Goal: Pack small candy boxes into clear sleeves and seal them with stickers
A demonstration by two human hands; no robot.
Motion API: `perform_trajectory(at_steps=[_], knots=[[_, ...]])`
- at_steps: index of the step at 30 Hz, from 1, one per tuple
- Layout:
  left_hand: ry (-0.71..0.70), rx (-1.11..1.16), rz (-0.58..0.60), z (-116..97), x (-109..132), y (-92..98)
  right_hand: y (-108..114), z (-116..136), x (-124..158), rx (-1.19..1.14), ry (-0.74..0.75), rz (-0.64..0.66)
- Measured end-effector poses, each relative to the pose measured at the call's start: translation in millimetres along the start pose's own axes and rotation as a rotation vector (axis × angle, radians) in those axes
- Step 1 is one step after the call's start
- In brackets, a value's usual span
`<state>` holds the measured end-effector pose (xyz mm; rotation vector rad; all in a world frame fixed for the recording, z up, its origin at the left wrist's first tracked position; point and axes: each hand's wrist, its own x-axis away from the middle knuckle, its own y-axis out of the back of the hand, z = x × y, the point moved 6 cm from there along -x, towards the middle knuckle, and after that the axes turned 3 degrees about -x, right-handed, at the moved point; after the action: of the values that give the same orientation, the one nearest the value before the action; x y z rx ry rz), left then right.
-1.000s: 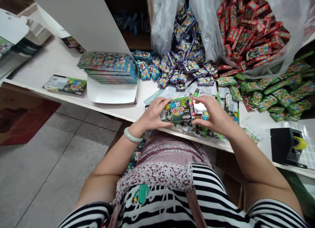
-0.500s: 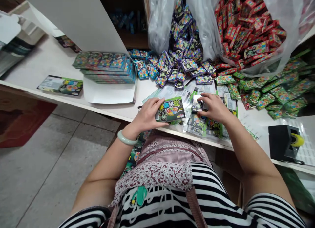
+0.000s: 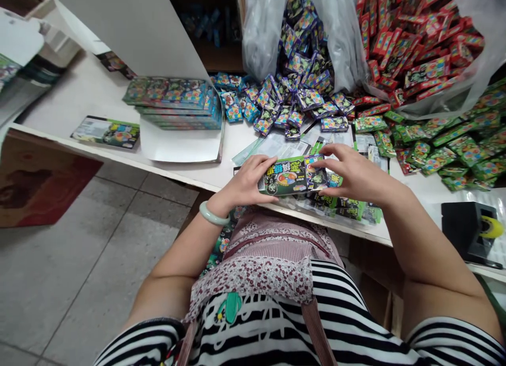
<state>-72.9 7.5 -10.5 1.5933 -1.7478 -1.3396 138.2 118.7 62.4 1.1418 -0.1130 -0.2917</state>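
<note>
My left hand (image 3: 252, 182) is closed round the left end of a flat black-and-green printed sleeve (image 3: 285, 177), held just over the table's front edge. At the sleeve's right end my right hand (image 3: 351, 175) pinches a small purple candy box (image 3: 315, 174) between thumb and fingers. The box lies flush against the sleeve; whether it is partly inside, I cannot tell. Beneath both hands lie more flat black-and-green printed pieces (image 3: 348, 205) and clear plastic. A heap of purple boxes (image 3: 308, 98) spreads out behind them.
A large open carton (image 3: 177, 147) with stacked blue boxes stands to the left, beside a flat printed sleeve (image 3: 106, 132). Plastic bags of purple and red boxes (image 3: 422, 49) line the back. Green boxes (image 3: 470, 150) and a black tape dispenser (image 3: 466, 229) are at right.
My right hand has brought a small box from the table up against the right end of the sleeve, its purple face now showing. The left hand keeps its hold on the sleeve.
</note>
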Motion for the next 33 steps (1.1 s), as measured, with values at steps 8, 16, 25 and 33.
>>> perform_trajectory(at_steps=[8,16,25,33], knots=[[-0.044,0.051,-0.041,-1.3,6.2,1.1,-3.9,16.9,-1.7,0.058,0.007,-0.018],[-0.049,0.013,-0.032,-9.0,10.1,3.8,-10.7,24.4,-4.8,-0.009,0.076,0.013],[0.056,-0.042,-0.142,5.5,10.4,11.2,-24.1,15.9,-17.0,-0.231,-0.029,-0.278],[0.152,-0.098,-0.159,17.3,26.8,29.5,-29.5,-13.9,-83.9,-0.426,-0.166,-0.415]])
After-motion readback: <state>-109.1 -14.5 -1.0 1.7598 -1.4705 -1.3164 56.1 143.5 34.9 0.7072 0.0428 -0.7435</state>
